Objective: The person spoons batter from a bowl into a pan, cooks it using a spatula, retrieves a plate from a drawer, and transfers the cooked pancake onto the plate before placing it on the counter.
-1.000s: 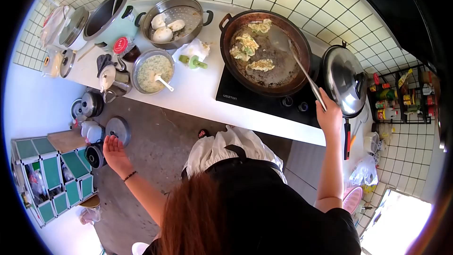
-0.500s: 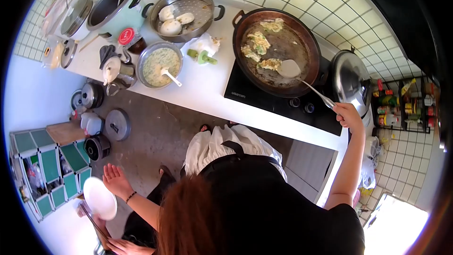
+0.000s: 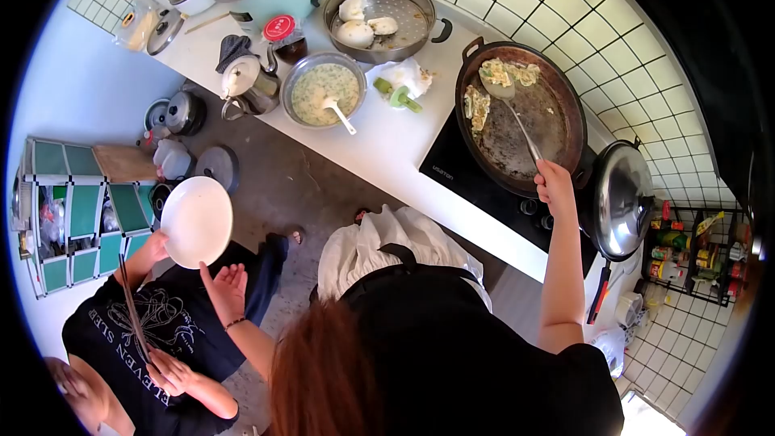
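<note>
My right hand (image 3: 555, 186) is wrapped around the handle of a metal spatula (image 3: 526, 139). Its blade presses against browned egg pieces (image 3: 510, 73) at the far side of a wide frying pan (image 3: 577, 105); another piece lies along the left wall. Lower left, my left hand (image 3: 228, 289) is open, palm up, by the lower rim of a white plate (image 3: 198, 222). A co-worker's hand (image 3: 153, 249) grips that plate from the left; whether my fingers touch it, I cannot tell. The co-worker's other hand (image 3: 171, 373) is at long chopsticks (image 3: 133, 311).
Left of the black cooktop (image 3: 452, 163) stand a bowl of batter (image 3: 319, 85) with a white spoon, a steamer tray (image 3: 408, 20) holding white pieces, a jar with red lid (image 3: 280, 28) and a metal pot (image 3: 262, 89). A domed lid (image 3: 622, 194) is right of the pan.
The spatula has moved to the pan's far side, and egg pieces are gathered there. The co-worker has come further into view, with the plate now higher and beside my left hand. My view has shifted.
</note>
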`<control>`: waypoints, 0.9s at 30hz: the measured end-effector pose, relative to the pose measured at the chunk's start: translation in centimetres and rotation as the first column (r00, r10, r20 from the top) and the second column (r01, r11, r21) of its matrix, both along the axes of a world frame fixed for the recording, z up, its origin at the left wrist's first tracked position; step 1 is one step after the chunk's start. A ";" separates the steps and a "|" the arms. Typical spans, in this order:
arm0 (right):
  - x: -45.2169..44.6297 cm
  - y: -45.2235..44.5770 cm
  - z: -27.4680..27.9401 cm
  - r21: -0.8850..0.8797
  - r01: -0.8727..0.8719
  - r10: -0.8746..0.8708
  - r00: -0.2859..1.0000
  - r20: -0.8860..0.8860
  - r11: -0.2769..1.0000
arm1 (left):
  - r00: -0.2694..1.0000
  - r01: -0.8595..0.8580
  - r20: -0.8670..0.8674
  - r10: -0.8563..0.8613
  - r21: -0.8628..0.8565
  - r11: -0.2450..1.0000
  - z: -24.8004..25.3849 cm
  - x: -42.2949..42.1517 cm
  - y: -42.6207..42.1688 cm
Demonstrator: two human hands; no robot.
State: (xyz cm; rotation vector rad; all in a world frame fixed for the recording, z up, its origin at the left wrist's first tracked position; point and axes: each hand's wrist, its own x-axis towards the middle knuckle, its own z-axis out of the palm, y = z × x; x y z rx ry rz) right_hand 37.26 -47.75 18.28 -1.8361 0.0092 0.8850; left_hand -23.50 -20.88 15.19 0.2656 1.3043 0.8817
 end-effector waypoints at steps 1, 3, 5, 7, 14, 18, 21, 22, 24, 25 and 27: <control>0.0 0.3 -0.1 0.016 0.023 -0.023 1.000 -0.001 1.000 | 1.000 -0.010 0.001 0.010 -0.039 0.999 -0.1 0.9 0.6; -0.1 0.5 -0.1 0.019 0.028 -0.029 0.999 0.041 0.999 | 0.994 0.024 0.098 -0.041 0.170 0.985 -0.4 3.2 1.5; -0.4 0.4 0.2 0.020 0.042 -0.043 0.997 0.065 0.999 | 0.994 -0.050 0.103 0.020 0.298 0.953 -2.1 4.6 2.6; -0.9 0.4 0.9 0.029 0.064 -0.066 0.996 0.068 0.998 | 0.994 -0.056 0.112 0.011 0.408 0.911 -5.1 5.5 3.6; -3.9 -2.0 2.5 0.097 0.151 -0.159 0.984 0.081 0.984 | 0.989 0.126 -0.132 -0.068 0.506 0.853 -4.2 8.0 3.8; -5.4 -3.9 2.7 0.116 0.200 -0.212 0.972 0.103 0.973 | 0.972 0.232 -0.081 -0.219 0.455 0.860 -3.0 10.2 3.2; -6.7 -5.2 3.6 0.112 0.223 -0.236 0.964 0.125 0.968 | 0.927 0.359 -0.057 -0.371 0.419 0.834 -3.1 14.4 3.5; -7.2 -5.6 4.0 0.112 0.231 -0.245 0.961 0.131 0.967 | 0.895 0.401 0.008 -0.446 0.425 0.812 -3.0 16.3 3.6; -8.1 -6.5 4.7 0.115 0.238 -0.254 0.956 0.148 0.964 | 0.846 0.472 0.041 -0.532 0.408 0.782 -3.3 20.2 3.6; -8.5 -7.0 5.2 0.114 0.241 -0.256 0.954 0.157 0.964 | 0.810 0.522 0.053 -0.583 0.387 0.760 -2.4 22.6 3.3; -9.7 -7.8 6.3 0.088 0.241 -0.255 0.946 0.201 0.966 | 0.692 0.623 0.063 -0.720 0.452 0.638 -3.3 26.3 3.3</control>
